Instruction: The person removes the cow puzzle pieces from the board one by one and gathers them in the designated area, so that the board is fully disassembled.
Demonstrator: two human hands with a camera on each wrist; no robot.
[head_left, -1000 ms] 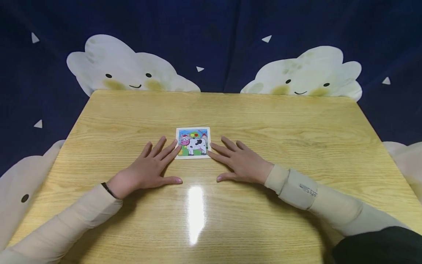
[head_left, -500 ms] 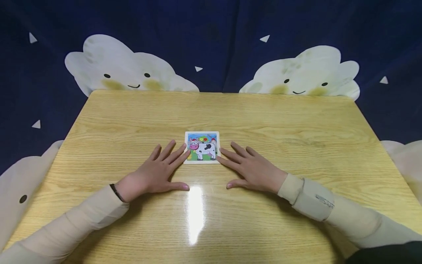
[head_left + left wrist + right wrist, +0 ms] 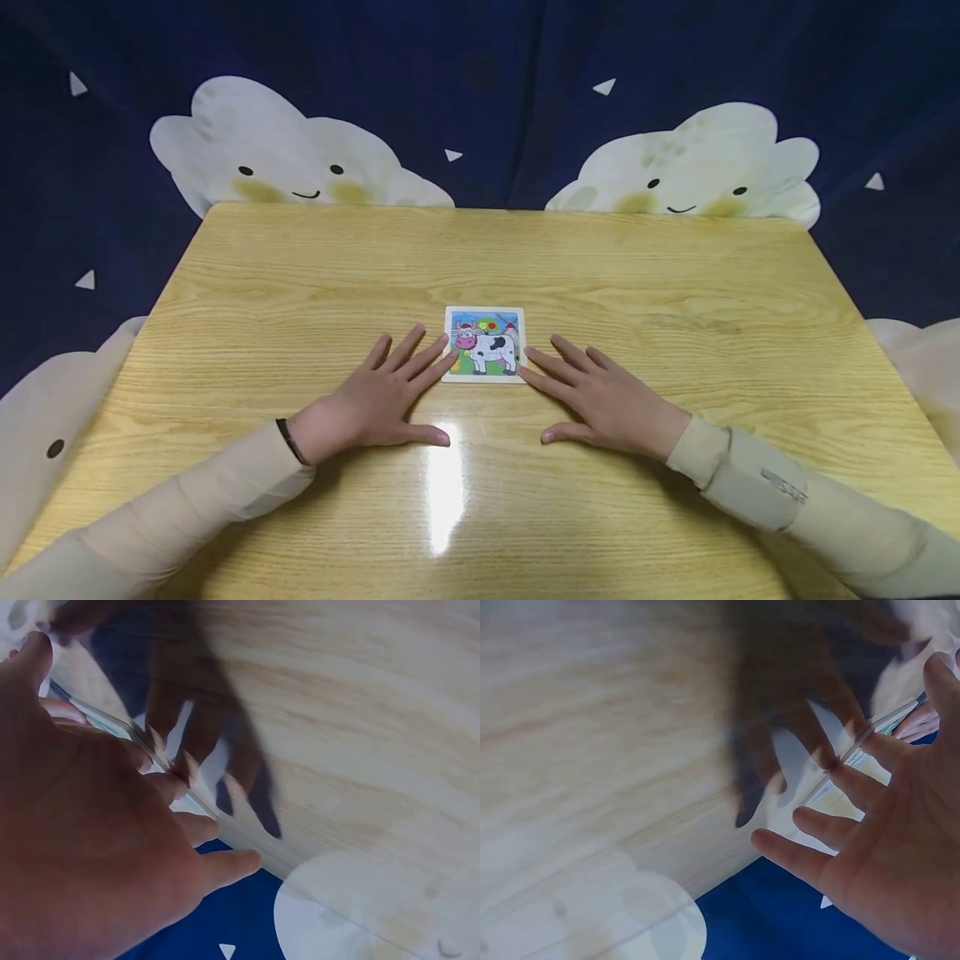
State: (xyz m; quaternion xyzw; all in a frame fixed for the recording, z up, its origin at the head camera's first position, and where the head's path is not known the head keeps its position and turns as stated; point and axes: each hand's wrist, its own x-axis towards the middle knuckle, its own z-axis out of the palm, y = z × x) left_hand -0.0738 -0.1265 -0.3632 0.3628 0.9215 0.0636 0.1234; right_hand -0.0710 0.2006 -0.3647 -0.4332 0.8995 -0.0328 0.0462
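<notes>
A small square picture puzzle [image 3: 486,344] with a white border lies flat on the wooden table, showing a cow in front of a green and blue scene. My left hand [image 3: 375,396] is spread out, its fingertips touching the puzzle's left edge. From the other side my right hand [image 3: 607,400], also with fingers spread, touches the right edge. Both thumbs point inward, apart from the puzzle. The left wrist view has the left hand [image 3: 112,825] from the side, low over the shiny tabletop; the right wrist view has the right hand [image 3: 892,825] likewise.
The wooden table [image 3: 300,258] reaches back to a dark blue curtain [image 3: 495,83] printed with white clouds [image 3: 285,150] and small triangles. A bright light reflection lies on the tabletop in front of the puzzle.
The cow puzzle has slid to the right and slightly toward me across the table. Both hands have moved along with it, fingertips staying at its two sides.
</notes>
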